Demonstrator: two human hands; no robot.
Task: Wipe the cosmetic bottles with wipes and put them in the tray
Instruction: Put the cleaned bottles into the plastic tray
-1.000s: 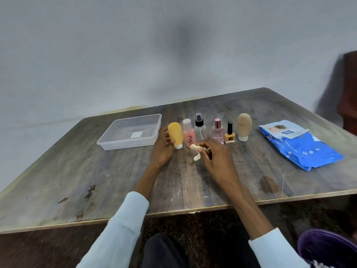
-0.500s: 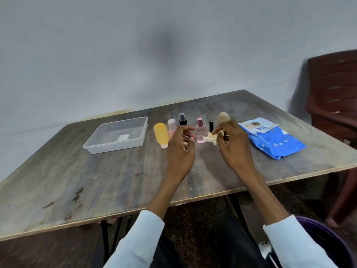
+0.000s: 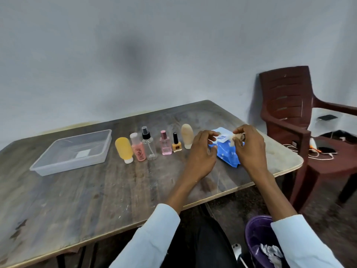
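R hand (image 3: 249, 149) pinches a crumpled wipe (image 3: 237, 138) over the blue wipes pack (image 3: 226, 153). L hand (image 3: 201, 153) hovers beside it w/ fingers loosely curled, holding nothing (six bottles (image 3: 165, 144) stand untouched).

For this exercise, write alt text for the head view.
A person's right hand pinches a crumpled wipe above a blue wipes pack, left hand open beside it. Six cosmetic bottles line the table; the clear tray holds none.
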